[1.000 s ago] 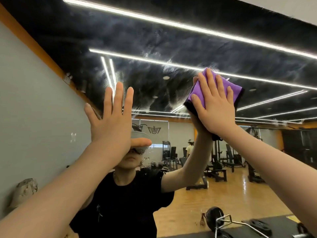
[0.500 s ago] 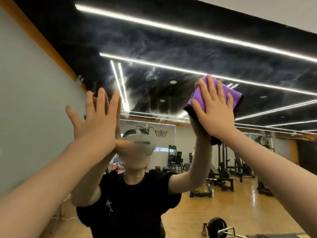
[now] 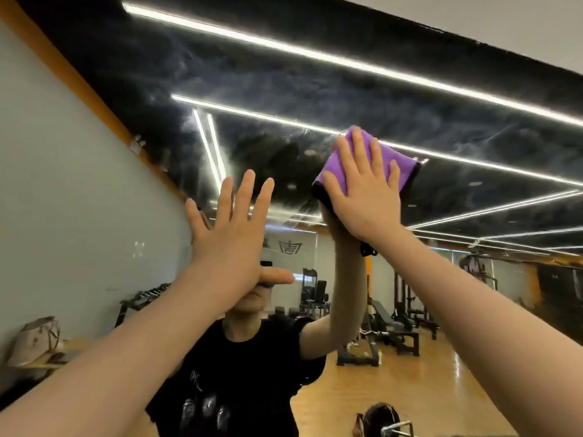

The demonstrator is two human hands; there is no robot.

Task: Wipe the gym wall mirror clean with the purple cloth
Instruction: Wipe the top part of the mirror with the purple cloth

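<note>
The gym wall mirror [image 3: 315,89] fills the view and shows hazy smears across its upper part. My right hand [image 3: 362,190] presses the folded purple cloth [image 3: 403,162] flat against the glass with straight, spread fingers. The cloth has a black edge, and most of it is hidden under my palm. To the left and lower, my left hand [image 3: 233,234] lies flat on the mirror with fingers spread and holds nothing. My own reflection in a black shirt faces me behind both arms.
The mirror's top edge meets a pale wall [image 3: 504,23] at the upper right. Reflected in the glass are gym machines and benches [image 3: 388,329] on a wooden floor, a dumbbell rack [image 3: 142,301] at the left, and a barbell plate [image 3: 381,417] at the bottom.
My right hand has shifted the cloth a little across the glass. My left hand stays flat on the mirror, repositioned slightly. The camera has tilted, so the mirror's top edge now shows.
</note>
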